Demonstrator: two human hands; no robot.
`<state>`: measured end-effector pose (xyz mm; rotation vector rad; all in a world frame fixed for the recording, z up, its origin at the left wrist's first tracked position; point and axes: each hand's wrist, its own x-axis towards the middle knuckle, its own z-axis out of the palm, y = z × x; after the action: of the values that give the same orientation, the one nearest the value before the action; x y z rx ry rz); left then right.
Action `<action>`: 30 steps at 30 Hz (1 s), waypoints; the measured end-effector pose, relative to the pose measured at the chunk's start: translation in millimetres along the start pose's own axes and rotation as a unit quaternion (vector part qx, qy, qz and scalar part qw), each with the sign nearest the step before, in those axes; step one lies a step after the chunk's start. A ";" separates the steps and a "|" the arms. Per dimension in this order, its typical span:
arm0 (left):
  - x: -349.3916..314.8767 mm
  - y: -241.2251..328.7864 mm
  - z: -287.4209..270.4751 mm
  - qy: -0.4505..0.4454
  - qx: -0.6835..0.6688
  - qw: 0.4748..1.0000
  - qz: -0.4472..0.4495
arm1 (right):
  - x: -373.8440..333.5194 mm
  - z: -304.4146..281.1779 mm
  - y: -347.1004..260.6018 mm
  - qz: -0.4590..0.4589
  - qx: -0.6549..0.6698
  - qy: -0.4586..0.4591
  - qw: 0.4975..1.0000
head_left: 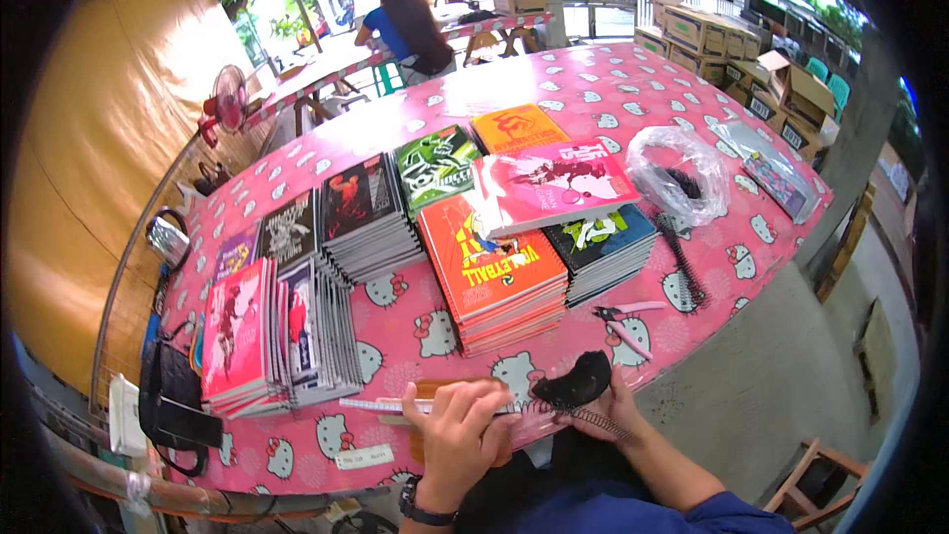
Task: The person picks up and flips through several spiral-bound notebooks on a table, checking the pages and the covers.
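My left hand [463, 425] is closed over a thin notebook [381, 404] held edge-on, its white page edge sticking out to the left. A black spiral binding coil [599, 422] runs from the notebook's edge to my right hand [621, 409], which is curled around its loose end. Just above the coil, against the right fingers, is a curved black piece [578, 382] with a soft-looking surface; its kind is unclear. Beneath my left hand lies a brown wooden block [502, 450]. Pink-handled cutting pliers [627, 324] rest beyond my right hand.
Stacks of spiral notebooks [494, 262] stand across the pink patterned table [435, 331]. More black coils [682, 262] and a clear plastic bag [677, 178] lie at right. A black bag [170, 386] is at left. A person [420, 25] sits farther back, near cardboard boxes [697, 30].
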<state>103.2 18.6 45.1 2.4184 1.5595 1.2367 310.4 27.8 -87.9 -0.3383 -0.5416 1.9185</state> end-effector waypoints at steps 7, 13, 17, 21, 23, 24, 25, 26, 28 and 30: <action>-11.5 -5.9 0.2 -0.037 -0.010 0.999 -0.010 | 24.4 1.4 16.3 0.020 0.054 -0.079 0.995; -6.0 0.2 -4.3 -0.025 -0.030 0.999 -0.027 | 49.9 24.0 -15.6 0.048 -0.209 -0.094 0.972; -11.2 -13.7 -3.6 -0.063 -0.020 0.998 0.012 | 57.8 36.6 -33.4 0.035 -0.332 -0.134 0.933; -13.9 -21.7 -14.7 -0.020 -0.039 0.999 -0.015 | 53.3 69.4 -54.4 0.017 -0.430 -0.190 0.882; -18.4 -31.6 -20.1 -0.035 -0.025 0.999 -0.013 | 44.3 92.6 -66.8 -0.001 -0.425 -0.282 0.860; -18.5 -33.8 -19.8 -0.032 -0.028 0.999 -0.012 | 44.1 98.9 -66.2 -0.022 -0.503 -0.297 0.811; -17.8 -35.1 -19.7 -0.032 -0.034 0.999 -0.015 | 48.7 97.5 -68.0 -0.026 -0.527 -0.273 0.804; -18.5 -35.0 -19.3 -0.032 -0.040 0.999 -0.019 | 53.0 95.5 -70.6 -0.027 -0.549 -0.249 0.797; -17.7 -32.7 -20.3 -0.030 -0.056 0.997 -0.040 | 56.8 99.8 -80.4 -0.043 -0.560 -0.213 0.799; -12.7 -30.2 -20.8 -0.028 -0.077 0.995 -0.051 | 52.9 107.7 -71.6 -0.129 -0.618 -0.264 0.729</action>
<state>64.9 16.0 39.6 2.2304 1.4913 1.2121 295.4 77.2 41.9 -0.4947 -2.1333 1.0789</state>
